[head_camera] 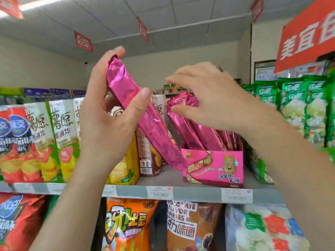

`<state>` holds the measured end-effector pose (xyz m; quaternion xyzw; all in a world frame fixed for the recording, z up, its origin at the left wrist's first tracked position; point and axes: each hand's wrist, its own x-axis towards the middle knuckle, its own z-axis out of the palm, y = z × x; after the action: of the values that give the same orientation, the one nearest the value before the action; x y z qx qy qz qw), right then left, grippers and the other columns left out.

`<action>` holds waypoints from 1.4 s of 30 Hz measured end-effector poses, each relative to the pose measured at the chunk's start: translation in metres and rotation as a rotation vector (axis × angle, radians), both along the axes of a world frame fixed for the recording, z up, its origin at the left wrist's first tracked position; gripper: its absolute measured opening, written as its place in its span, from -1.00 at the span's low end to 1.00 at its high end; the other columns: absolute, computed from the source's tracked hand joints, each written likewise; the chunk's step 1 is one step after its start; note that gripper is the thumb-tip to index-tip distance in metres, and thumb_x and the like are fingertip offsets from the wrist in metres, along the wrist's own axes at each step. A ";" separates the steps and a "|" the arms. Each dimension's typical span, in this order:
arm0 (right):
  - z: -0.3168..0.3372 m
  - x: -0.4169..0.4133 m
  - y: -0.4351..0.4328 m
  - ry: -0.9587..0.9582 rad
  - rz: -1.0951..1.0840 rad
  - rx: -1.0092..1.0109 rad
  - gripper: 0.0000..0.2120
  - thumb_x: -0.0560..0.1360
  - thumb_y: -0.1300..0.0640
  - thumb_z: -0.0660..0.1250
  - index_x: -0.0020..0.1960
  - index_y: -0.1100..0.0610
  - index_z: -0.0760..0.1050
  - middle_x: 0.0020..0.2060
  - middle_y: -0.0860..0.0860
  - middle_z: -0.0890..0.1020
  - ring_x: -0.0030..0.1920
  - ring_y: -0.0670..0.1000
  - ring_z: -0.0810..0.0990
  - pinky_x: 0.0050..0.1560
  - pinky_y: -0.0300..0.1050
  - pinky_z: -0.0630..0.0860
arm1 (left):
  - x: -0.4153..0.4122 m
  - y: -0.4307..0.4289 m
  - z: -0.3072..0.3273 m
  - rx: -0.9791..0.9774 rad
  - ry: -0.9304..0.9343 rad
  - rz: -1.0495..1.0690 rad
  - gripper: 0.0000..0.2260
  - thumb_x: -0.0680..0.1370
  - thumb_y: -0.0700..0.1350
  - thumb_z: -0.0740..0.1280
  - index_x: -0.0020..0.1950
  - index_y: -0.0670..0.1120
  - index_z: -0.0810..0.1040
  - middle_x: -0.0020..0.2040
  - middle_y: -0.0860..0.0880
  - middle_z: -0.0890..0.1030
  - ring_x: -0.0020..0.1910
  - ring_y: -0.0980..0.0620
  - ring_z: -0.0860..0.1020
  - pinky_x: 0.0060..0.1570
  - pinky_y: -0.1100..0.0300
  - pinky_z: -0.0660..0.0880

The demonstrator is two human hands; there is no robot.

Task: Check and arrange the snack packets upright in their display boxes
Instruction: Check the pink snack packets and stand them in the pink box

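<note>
Left hand (108, 113) grips a pink packet (145, 124) left of the pink box (213, 167); right hand (213, 98) pinches packets (183, 105) inside it.

Pale walls (36, 69) meet a grey panelled ceiling (181, 13) hung with red paper flags (83, 41); a big red sign (306, 38) fills upper right, above a grey shelf (130, 192).

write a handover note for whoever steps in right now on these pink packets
Left hand: holds one pink packet tilted, out of the box, its lower end in front of the pink box.
Right hand: on the tops of the packets in the box, which lean left.
Done: box stands on the shelf with several packets in it.
Left: straighten the leaning packets, slot the held one in upright.
</note>
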<state>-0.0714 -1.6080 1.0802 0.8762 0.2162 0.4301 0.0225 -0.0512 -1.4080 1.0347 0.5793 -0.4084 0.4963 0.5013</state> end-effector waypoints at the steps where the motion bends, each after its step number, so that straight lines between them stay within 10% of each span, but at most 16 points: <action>1: 0.004 0.009 0.006 0.051 -0.081 -0.077 -0.40 0.48 -0.30 0.20 0.46 -0.12 0.28 0.42 -0.07 0.37 0.44 0.07 0.24 0.32 0.27 0.31 | 0.000 0.000 0.001 0.000 -0.010 0.025 -0.53 0.56 -0.08 0.39 0.43 0.01 0.34 0.06 -0.02 0.49 -0.20 0.14 0.48 -0.13 0.32 0.49; 4: 0.004 0.027 0.009 0.178 -0.239 -0.238 -0.43 0.46 -0.35 0.21 0.41 -0.16 0.36 0.41 -0.13 0.36 0.47 0.02 0.17 0.28 0.25 0.24 | 0.002 0.001 0.007 -0.030 -0.031 0.066 -0.52 0.56 -0.09 0.39 0.44 0.05 0.34 0.09 -0.04 0.52 -0.18 0.05 0.53 -0.08 0.29 0.52; 12: 0.016 0.001 -0.040 0.153 -0.020 0.125 -0.89 0.49 0.00 0.40 0.01 -0.08 0.60 -0.01 -0.09 0.66 0.07 0.00 0.59 0.18 0.07 0.47 | 0.011 -0.018 0.027 -0.022 -0.066 0.033 -0.50 0.54 -0.04 0.40 0.46 0.02 0.34 0.18 0.15 0.52 -0.05 0.15 0.56 0.07 0.12 0.55; 22: 0.018 -0.008 -0.051 0.290 0.031 0.206 -0.52 0.51 0.26 0.32 0.37 -0.03 0.35 0.05 -0.10 0.62 0.13 0.01 0.55 0.22 0.07 0.44 | 0.037 -0.073 0.038 0.211 0.112 -0.071 -0.42 0.49 -0.04 0.47 0.46 0.13 0.35 0.23 0.17 0.52 -0.02 0.20 0.55 0.14 -0.03 0.54; 26: 0.017 -0.007 -0.043 0.277 0.065 0.275 -0.50 0.47 -0.04 0.28 0.38 -0.18 0.26 -0.05 -0.12 0.63 0.03 0.00 0.56 0.13 0.06 0.46 | 0.043 -0.079 0.025 0.361 0.229 -0.168 -0.26 0.42 -0.08 0.53 0.52 0.13 0.26 0.35 0.10 0.49 0.22 0.08 0.55 0.21 -0.05 0.52; 29: 0.014 -0.003 -0.037 0.196 0.015 0.280 -0.29 0.32 -0.50 0.17 0.40 -0.26 0.29 -0.05 -0.15 0.61 0.02 -0.02 0.57 0.18 0.15 0.45 | 0.044 -0.080 0.018 0.403 0.354 -0.239 -0.13 0.34 -0.11 0.58 0.52 0.19 0.19 0.25 0.03 0.54 0.01 -0.06 0.62 0.04 -0.11 0.58; 32: 0.015 0.000 -0.038 0.165 0.001 0.296 -0.45 0.32 -0.38 0.29 0.25 -0.20 0.48 -0.17 -0.15 0.60 -0.08 -0.04 0.58 0.11 0.16 0.48 | 0.049 -0.063 0.025 0.559 0.416 -0.241 -0.08 0.34 -0.19 0.59 0.52 0.22 0.16 0.24 0.00 0.53 -0.08 0.09 0.63 -0.07 0.11 0.63; 34: 0.016 0.001 -0.039 0.174 0.006 0.264 -0.63 0.36 -0.27 0.34 0.09 -0.12 0.57 -0.18 -0.12 0.64 -0.12 -0.05 0.59 0.01 0.11 0.52 | 0.053 -0.050 0.038 0.692 0.215 0.048 -0.14 0.36 -0.27 0.50 0.53 0.14 0.18 0.34 0.05 0.48 0.04 0.19 0.54 -0.07 0.31 0.51; 38: 0.015 0.000 -0.039 0.186 0.008 0.234 -0.79 0.43 -0.15 0.39 0.00 -0.08 0.60 -0.19 -0.11 0.62 -0.15 -0.08 0.57 -0.04 0.02 0.53 | 0.062 -0.047 0.050 1.105 -0.233 0.928 -0.22 0.39 -0.13 0.41 0.55 0.02 0.14 0.51 -0.02 0.28 0.42 -0.09 0.22 0.28 -0.09 0.27; 42: 0.015 0.001 -0.039 0.177 -0.038 0.220 -0.67 0.39 -0.21 0.35 0.00 -0.01 0.61 -0.15 -0.02 0.55 -0.11 -0.01 0.53 0.00 0.04 0.50 | 0.073 -0.059 0.047 1.456 -0.304 1.173 -0.46 0.48 -0.09 0.40 0.44 0.01 0.34 0.41 -0.06 0.42 0.45 -0.11 0.28 0.46 -0.26 0.02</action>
<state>-0.0706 -1.6473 1.0948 0.9119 0.1521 0.3717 -0.0846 0.0213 -1.4672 1.0820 0.7917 -0.3224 0.3625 -0.3713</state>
